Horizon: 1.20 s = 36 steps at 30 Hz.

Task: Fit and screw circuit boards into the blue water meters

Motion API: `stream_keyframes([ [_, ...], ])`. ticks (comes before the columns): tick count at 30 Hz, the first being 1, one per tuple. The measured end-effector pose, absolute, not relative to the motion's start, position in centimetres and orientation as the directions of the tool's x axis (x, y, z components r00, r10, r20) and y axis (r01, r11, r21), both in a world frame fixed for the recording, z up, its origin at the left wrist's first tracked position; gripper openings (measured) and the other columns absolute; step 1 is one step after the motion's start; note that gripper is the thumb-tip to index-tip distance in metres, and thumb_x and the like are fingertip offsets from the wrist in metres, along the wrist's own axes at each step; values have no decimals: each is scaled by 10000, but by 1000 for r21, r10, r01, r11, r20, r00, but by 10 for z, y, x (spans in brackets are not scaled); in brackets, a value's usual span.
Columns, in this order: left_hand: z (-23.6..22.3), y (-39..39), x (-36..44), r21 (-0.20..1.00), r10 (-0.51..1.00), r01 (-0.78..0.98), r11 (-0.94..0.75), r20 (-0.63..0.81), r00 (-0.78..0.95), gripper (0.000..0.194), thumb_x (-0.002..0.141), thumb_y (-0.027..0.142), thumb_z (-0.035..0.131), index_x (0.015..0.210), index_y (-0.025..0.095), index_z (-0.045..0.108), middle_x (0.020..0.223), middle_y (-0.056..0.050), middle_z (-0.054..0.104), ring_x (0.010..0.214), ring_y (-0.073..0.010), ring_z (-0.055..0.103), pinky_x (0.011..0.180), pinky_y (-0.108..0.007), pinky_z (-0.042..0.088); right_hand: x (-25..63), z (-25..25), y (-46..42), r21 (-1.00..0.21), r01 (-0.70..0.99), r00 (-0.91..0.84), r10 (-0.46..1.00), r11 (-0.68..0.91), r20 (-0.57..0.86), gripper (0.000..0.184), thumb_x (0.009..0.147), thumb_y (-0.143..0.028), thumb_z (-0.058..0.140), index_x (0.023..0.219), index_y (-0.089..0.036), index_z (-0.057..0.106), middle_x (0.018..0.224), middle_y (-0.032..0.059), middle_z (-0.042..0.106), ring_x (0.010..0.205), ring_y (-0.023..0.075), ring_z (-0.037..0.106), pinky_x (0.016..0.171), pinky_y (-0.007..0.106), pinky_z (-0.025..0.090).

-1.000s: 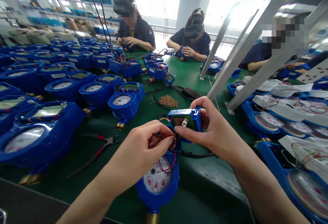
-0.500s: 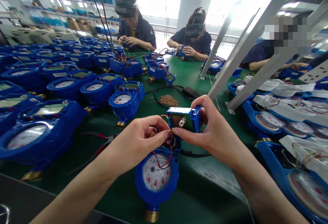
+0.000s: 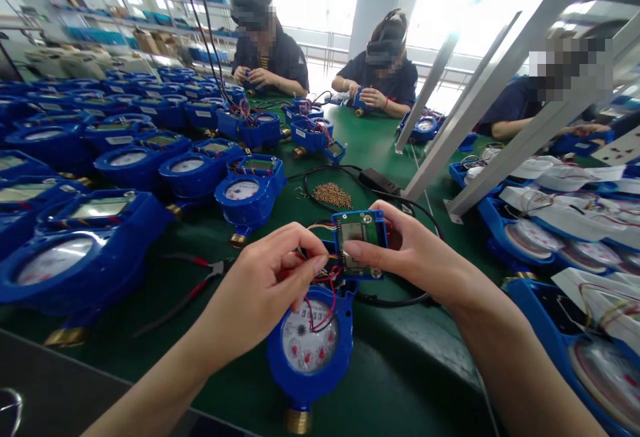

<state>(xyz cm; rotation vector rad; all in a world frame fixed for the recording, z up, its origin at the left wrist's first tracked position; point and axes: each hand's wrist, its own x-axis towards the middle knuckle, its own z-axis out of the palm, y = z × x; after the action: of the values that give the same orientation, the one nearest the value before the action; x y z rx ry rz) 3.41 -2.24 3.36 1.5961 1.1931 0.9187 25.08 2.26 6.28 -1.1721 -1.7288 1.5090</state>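
A blue water meter (image 3: 310, 347) lies on the green table in front of me, its round dial facing up and its brass end toward me. My right hand (image 3: 400, 244) grips a blue-framed circuit board with a small display (image 3: 356, 234), thumb across its face, above the meter's far end. My left hand (image 3: 285, 264) pinches thin coloured wires (image 3: 330, 260) between thumb and fingertips, just left of the board. Red and black wires loop down over the dial. The meter's far compartment is mostly hidden behind my hands.
Red-handled pliers (image 3: 200, 284) lie at left. Many blue meters (image 3: 115, 244) fill the left side. Beyond my hands are a pile of small brass screws (image 3: 332, 195), a black cable and a power strip (image 3: 379, 180). Opened meters (image 3: 540, 224) and slanted metal posts (image 3: 500, 90) stand right; co-workers sit opposite.
My right hand has turned the circuit board so its face now tilts up toward me, with the thumb moved onto it. My left hand stays beside it, fingers on the wires.
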Motion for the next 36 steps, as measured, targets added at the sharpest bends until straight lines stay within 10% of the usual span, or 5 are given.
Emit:
stream_keyframes([
  [12,27,-21,34,912,950,328,-247,162,265,159,1008,290,532,898,200,602,788,50,550,506,-30,512,502,-186,446,247,51,31,-961,148,-544,793,-232,-275,419,616,-261,951,883,-167,642,802,-23,647,739,135,576,678,252,460],
  [36,18,-21,43,884,956,375,-278,217,199,98,1005,250,546,918,218,576,527,104,461,442,-61,494,451,-186,392,243,47,31,-939,332,-549,792,-87,-268,275,714,-293,869,826,-156,659,729,-27,589,643,104,469,557,215,378],
])
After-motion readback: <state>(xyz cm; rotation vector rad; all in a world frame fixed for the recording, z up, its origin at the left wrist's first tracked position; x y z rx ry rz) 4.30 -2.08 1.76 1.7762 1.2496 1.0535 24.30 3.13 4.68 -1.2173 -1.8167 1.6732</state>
